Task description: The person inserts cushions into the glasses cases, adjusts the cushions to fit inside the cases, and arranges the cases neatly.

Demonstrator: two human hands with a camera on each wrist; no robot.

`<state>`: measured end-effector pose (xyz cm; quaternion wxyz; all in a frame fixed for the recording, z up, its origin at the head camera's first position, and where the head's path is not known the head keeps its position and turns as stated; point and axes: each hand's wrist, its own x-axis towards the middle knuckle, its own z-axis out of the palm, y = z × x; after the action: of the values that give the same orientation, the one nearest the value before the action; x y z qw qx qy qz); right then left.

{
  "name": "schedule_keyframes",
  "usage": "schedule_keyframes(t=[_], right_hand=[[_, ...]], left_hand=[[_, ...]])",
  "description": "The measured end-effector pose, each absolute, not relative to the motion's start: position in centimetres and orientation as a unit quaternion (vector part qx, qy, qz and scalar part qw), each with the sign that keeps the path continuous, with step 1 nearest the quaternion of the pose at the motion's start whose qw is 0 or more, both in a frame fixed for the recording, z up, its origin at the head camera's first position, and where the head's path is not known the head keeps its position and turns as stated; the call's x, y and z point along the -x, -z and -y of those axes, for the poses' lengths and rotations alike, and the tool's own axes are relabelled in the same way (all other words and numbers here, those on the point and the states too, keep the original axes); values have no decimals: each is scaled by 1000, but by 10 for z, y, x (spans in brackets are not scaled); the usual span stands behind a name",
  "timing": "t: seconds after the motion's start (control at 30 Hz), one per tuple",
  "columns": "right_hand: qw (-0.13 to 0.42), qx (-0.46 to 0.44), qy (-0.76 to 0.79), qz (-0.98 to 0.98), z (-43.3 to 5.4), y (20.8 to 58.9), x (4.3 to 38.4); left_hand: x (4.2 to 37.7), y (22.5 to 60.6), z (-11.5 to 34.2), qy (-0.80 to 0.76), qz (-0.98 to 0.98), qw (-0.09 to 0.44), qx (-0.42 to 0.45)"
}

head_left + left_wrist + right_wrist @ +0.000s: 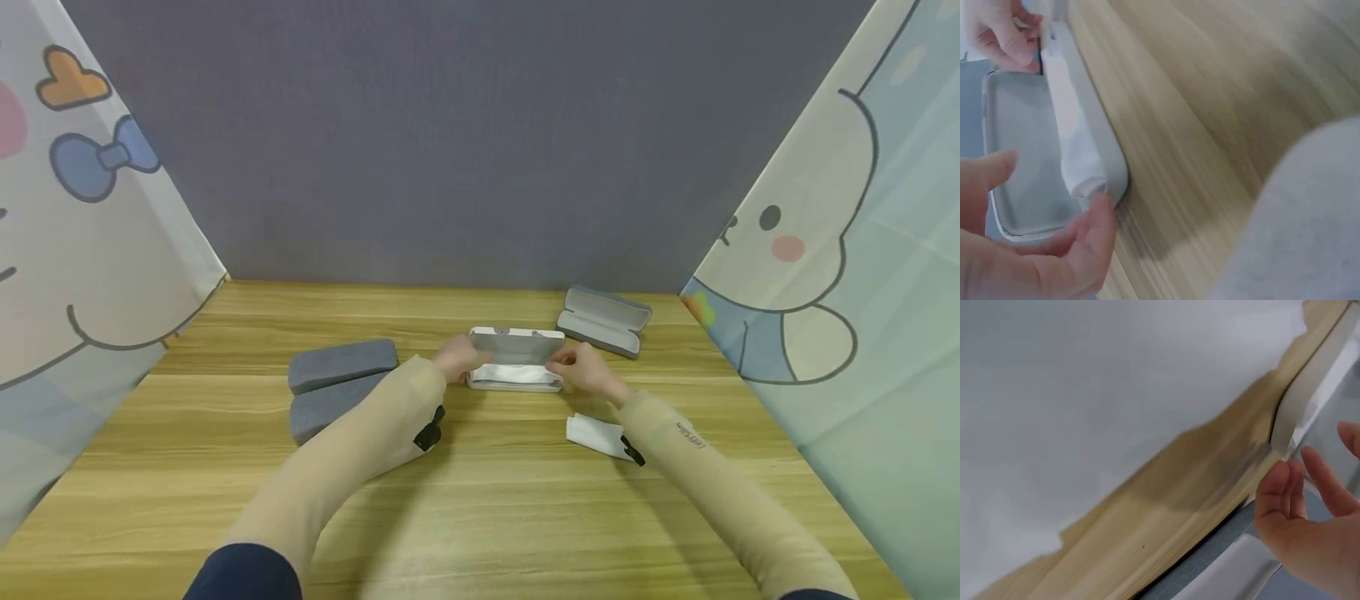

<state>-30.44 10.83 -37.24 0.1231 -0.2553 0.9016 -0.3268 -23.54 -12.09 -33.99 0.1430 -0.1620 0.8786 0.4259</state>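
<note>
Currently, one cloth [517, 374] lies in the open case [516, 387] between the left hand [459, 358], loosely spread at one end, and the right hand [588, 369], bent at the other, grip indeterminable, with lid [517, 346] not yet closed and second cloth [596, 434] outside, bodyward of the right hand.

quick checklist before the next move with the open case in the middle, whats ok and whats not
1. Lid of the middle case raised: ok, it stands open.
2. Cloth inside the case: ok, it lies along the base.
3. Cloth fully below the rim: cannot tell; its end bunches near the left hand.
4. Fingers clear of the lid: not ok; the left hand and right hand are both at the case's ends, probably in its way.
5. Other folded cloth clear of the case: ok, it lies apart on the table.
</note>
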Motion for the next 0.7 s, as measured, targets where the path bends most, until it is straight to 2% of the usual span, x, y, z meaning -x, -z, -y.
schedule_keyframes(t=[0.13, 0.37, 0.53, 0.7], right_hand=[[165, 238, 351, -890, -114, 365, 304], [285, 138, 421, -850, -116, 359, 307], [329, 61, 457, -824, -112, 357, 309], [360, 14, 466, -808, -109, 362, 318]], left_hand=[[236, 336, 126, -475, -845, 174, 176], [240, 332, 128, -580, -752, 221, 223], [246, 333, 127, -633, -688, 222, 277], [250, 338, 125, -658, -658, 216, 294]])
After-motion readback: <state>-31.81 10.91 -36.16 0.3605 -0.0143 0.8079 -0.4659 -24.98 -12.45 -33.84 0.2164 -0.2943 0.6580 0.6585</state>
